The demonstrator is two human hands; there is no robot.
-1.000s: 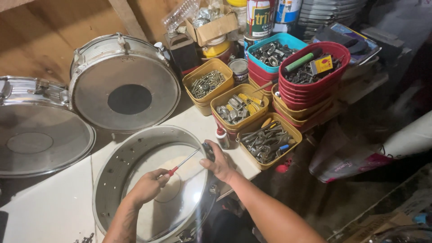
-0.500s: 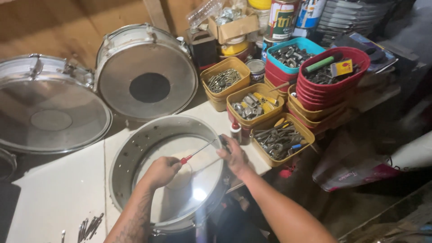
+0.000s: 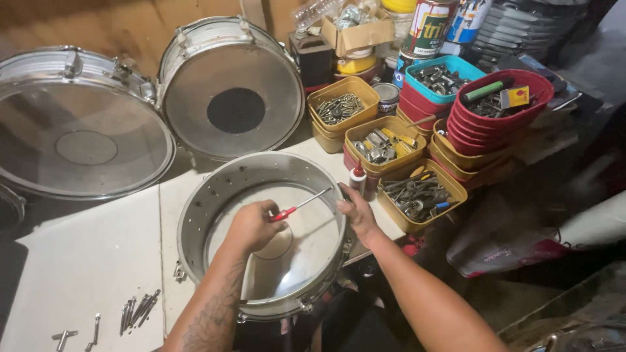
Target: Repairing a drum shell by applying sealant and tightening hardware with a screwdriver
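A view from above looks down on a white desk (image 3: 91,261) crowded with drum parts. At the centre lies a metal drum shell (image 3: 195,221), open side up, with a clear drumhead across its bottom. The left hand (image 3: 251,225) sits inside the shell, closed around the red handle of a screwdriver (image 3: 297,207). The tool's long axis runs from the fist toward two o'clock, its silver shaft ending at the shell's inner wall. The right hand (image 3: 355,212) is clamped on the rim at three o'clock, just beside the tip, so the right hand is the nearer one to where the tip meets the wall. The two hands are apart, with the shaft between them.

A small white glue bottle with a red cap (image 3: 357,176) stands just beyond the right hand. At two o'clock, yellow tubs (image 3: 417,192), red bowls (image 3: 499,107) and a blue tub (image 3: 450,78) hold screws and fittings. Two finished drums (image 3: 231,88) lean at eleven and twelve o'clock. Loose metal rods (image 3: 137,309) lie on the desk at eight o'clock.
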